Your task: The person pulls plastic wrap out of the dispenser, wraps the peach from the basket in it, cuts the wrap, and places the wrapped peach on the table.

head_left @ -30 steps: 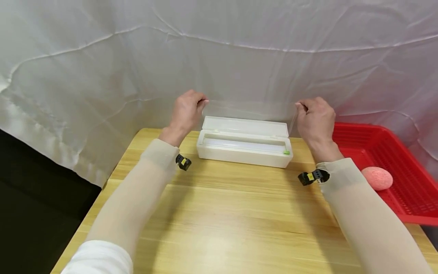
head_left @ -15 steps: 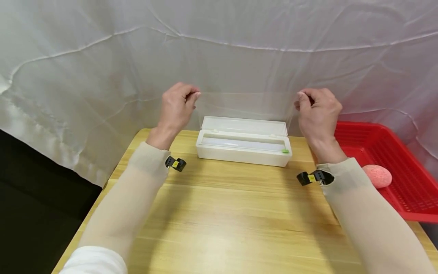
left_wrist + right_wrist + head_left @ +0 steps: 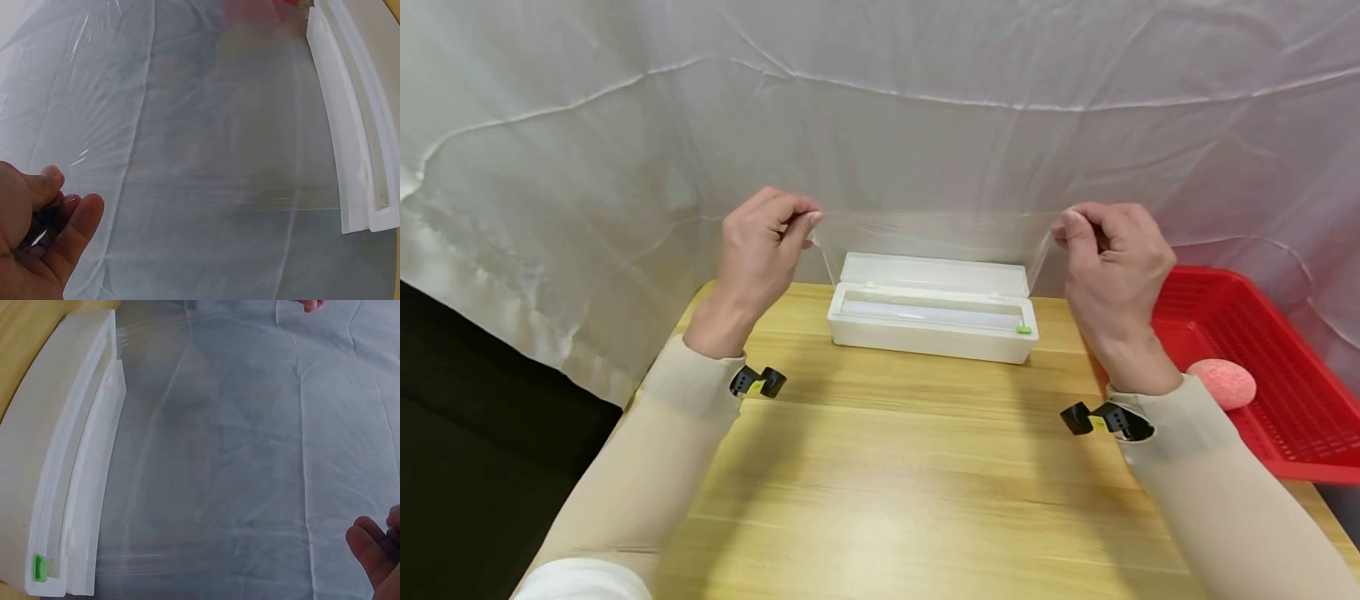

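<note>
A clear sheet of plastic wrap (image 3: 932, 231) stretches upward from a white dispenser box (image 3: 932, 343) on the table. My left hand (image 3: 758, 260) pinches the sheet's upper left corner between thumb and fingers. At the opposite corner, my right hand (image 3: 1114, 287) pinches the film the same way. Both hands are above the box, out beyond its two ends. The box lid (image 3: 934, 273) is flipped back, and a green slider (image 3: 1023, 330) sits at the right end. In the left wrist view, the film (image 3: 250, 137) looks taut with faint wrinkles near the fingers.
To the right stands a red plastic basket (image 3: 1292, 350) holding a pink oval object (image 3: 1223, 383). The wooden table (image 3: 865, 475) spreads out in front of the box. A pale cloth curtain (image 3: 895, 50) hangs behind the table.
Both hands have moved farther apart, the left one leftward and the right one rightward. More film now shows above the box, drawn up and spread wider. The box has hardly shifted.
</note>
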`<state>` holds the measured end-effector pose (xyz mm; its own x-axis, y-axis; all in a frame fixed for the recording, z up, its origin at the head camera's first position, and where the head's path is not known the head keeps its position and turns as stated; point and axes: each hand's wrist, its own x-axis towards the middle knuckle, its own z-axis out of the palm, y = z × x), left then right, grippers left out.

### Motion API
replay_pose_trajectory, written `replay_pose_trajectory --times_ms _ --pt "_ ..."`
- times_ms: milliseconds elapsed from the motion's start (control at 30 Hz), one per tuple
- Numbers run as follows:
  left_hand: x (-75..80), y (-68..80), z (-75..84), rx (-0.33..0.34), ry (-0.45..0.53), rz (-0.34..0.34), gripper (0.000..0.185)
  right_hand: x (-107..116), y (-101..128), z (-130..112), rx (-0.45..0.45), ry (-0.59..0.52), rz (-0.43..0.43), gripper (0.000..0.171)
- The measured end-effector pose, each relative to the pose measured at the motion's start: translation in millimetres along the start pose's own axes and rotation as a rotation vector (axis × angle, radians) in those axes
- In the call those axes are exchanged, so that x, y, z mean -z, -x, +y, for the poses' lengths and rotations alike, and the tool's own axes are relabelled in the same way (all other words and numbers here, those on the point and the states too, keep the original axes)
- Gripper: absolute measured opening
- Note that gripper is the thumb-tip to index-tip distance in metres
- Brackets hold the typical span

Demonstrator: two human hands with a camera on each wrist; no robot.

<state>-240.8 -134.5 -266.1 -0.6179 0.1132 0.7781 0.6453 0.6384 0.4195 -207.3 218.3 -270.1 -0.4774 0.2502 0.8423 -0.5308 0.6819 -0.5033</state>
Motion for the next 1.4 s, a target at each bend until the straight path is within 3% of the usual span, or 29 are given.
replay_pose_trajectory --times_ms 167,367,800,933,1100,1267,1400 --pt "5.6 1.8 6.5 -0.057 0.032 0.022 0.015 6.5 1.2 -7.5 -0.005 -0.021 0.032 0.025" --pt "13.9 4.4 8.9 -0.076 0.045 0.037 0.018 9.1 4.3 -18.8 0.001 -0.064 0.061 0.023" --pt "38.2 26.0 9.0 -0.115 0.08 -0.006 0.009 18.1 20.6 -37.7 0.03 -0.168 0.055 0.017" --pt "38.1 19.7 11.1 -0.103 0.077 -0.003 0.008 18.6 10.6 -34.8 0.039 -0.151 0.061 0.018" --pt "29.6 0.3 16.8 -0.064 0.107 0.018 0.016 15.8 -10.9 -24.1 0.013 -0.153 0.059 0.023" --pt "23.9 -11.9 25.5 -0.105 0.168 0.066 0.018 17.2 -19.3 -19.7 -0.036 -0.201 0.093 0.025" --pt "27.9 -9.2 31.9 -0.129 0.181 0.097 0.017 22.1 -14.5 -24.3 -0.02 -0.188 0.106 0.028"
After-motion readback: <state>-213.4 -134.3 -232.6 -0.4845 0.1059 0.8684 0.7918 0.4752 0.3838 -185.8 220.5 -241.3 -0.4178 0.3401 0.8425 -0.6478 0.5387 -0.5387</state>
